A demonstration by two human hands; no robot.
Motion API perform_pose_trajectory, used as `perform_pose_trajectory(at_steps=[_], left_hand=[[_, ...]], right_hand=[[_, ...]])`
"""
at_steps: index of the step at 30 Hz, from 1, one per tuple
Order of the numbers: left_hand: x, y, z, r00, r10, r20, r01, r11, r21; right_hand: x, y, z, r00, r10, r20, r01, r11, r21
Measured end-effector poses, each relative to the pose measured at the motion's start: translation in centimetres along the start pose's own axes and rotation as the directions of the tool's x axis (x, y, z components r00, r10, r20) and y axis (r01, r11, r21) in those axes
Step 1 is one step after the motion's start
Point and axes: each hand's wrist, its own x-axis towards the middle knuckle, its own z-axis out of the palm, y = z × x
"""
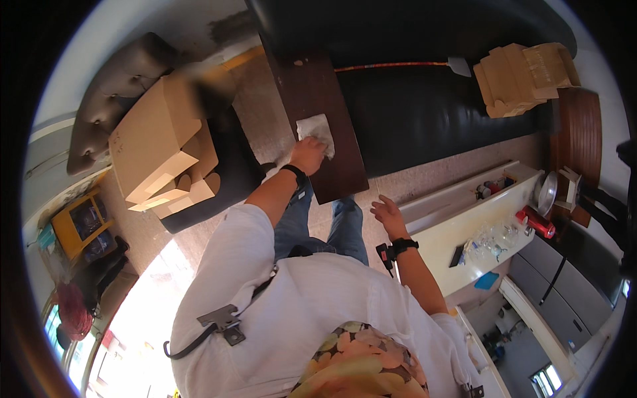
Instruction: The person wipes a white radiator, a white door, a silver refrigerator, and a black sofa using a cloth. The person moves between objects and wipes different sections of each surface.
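Note:
A dark brown wooden table (298,86), long and narrow, stretches away in front of me. On its top lies a crumpled white cloth (314,127). My left hand (308,156) grips the near side of that cloth and presses it against the wood; its fingertips are partly hidden in the folds. To the right of the table, my right hand (388,216) hangs in the air with its fingers apart, holding nothing. A dark band circles each wrist, and the right one carries a small black device.
Behind the table's right side runs a black sofa (411,113) with a red-handled swatter (398,65) and cardboard boxes (511,79) on it. Another cardboard box (159,142) rests on a dark seat at left. At right stands a cream cabinet (458,259) bearing glassware (491,242).

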Motion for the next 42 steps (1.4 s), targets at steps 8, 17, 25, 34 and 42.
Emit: perform_pose_trajectory(at_steps=[8, 17, 25, 34, 42], left_hand=[[1.4, -3.3, 4.4, 0.924, 0.381, -0.021, -0.354, 0.877, 0.326], [19.9, -14.2, -5.7, 0.928, -0.031, -0.372, 0.131, 0.96, 0.246], [13.1, -2.3, 2.7, 0.962, 0.241, -0.13, -0.216, 0.959, 0.183], [-5.0, 0.0, 12.4, 0.704, 0.672, 0.23, -0.7, 0.712, 0.062], [10.7, -14.7, -3.3, 0.968, -0.003, -0.25, 0.08, 0.952, 0.297]], right_hand=[[-1.5, 7.1, -1.1, 0.971, 0.175, -0.164, -0.195, 0.974, -0.117], [0.6, 7.2, 1.7, 0.992, 0.086, -0.093, -0.088, 0.996, -0.017], [2.2, 7.6, 1.2, 0.98, 0.165, -0.113, -0.177, 0.979, -0.1], [1.6, 5.6, -1.2, 0.988, 0.103, -0.117, -0.118, 0.985, -0.125], [2.2, 7.2, -1.7, 0.984, 0.145, -0.106, -0.162, 0.969, -0.186]])
